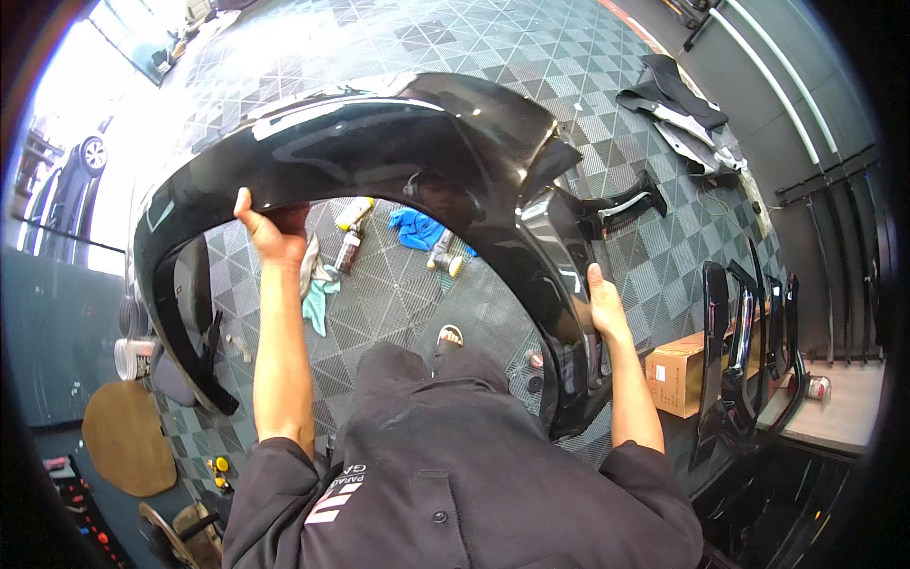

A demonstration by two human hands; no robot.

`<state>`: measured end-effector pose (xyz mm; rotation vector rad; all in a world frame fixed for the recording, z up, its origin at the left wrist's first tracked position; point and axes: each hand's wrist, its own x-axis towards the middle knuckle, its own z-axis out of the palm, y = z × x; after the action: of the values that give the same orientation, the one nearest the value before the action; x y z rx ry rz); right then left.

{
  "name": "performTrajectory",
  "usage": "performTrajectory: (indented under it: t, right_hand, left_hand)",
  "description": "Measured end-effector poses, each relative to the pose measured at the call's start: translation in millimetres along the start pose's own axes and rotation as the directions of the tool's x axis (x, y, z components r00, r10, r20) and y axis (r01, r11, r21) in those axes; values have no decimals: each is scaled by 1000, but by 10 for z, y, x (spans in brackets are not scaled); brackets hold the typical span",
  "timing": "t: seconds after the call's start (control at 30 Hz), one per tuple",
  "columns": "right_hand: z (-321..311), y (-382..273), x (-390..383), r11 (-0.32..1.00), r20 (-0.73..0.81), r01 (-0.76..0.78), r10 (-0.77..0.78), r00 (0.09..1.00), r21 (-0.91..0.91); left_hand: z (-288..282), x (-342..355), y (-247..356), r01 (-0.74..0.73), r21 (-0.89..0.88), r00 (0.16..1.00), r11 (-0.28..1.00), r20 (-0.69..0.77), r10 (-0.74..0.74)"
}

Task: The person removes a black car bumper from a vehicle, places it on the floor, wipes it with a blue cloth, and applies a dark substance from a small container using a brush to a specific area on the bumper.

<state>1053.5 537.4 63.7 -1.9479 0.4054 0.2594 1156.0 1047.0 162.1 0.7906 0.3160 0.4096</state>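
A large glossy black car fender with a curved wheel arch is held up in front of me, above the floor. My left hand grips the inner edge of the arch; its thumb lies on the outer face and its fingers go behind the panel. On the other side, my right hand holds the fender's right end, thumb up, with the other fingers hidden behind it. Light reflects along the panel's upper curve.
On the tiled floor lie a blue cloth, a polishing machine, a bottle and a teal cloth. A cardboard box and black trim parts stand at right. Dark fabric lies farther off.
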Motion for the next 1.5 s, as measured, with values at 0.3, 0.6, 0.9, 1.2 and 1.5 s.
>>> performTrajectory:
  t: [0.3,0.6,0.9,1.2,1.5]
  right_hand:
    - [723,-957,1254,987,-54,-147,143,988,-70]
    - [1490,-869,2376,943,-5,-302,306,952,136]
    - [2109,-1550,3163,868,-15,-345,375,927,359]
    - [2366,-2080,4939,766,-22,-390,465,885,510]
    - [2574,-3031,6595,797,-103,-462,536,838,390]
  left_hand:
    - [-15,2074,-209,78,89,996,993,31,-81]
    - [457,3939,-679,201,102,970,974,120,-213]
    - [1193,5542,-1013,211,31,957,977,197,-213]
    - [1954,7391,-2289,92,197,992,976,70,-108]
    - [2911,8635,-2751,226,295,959,928,97,-265]
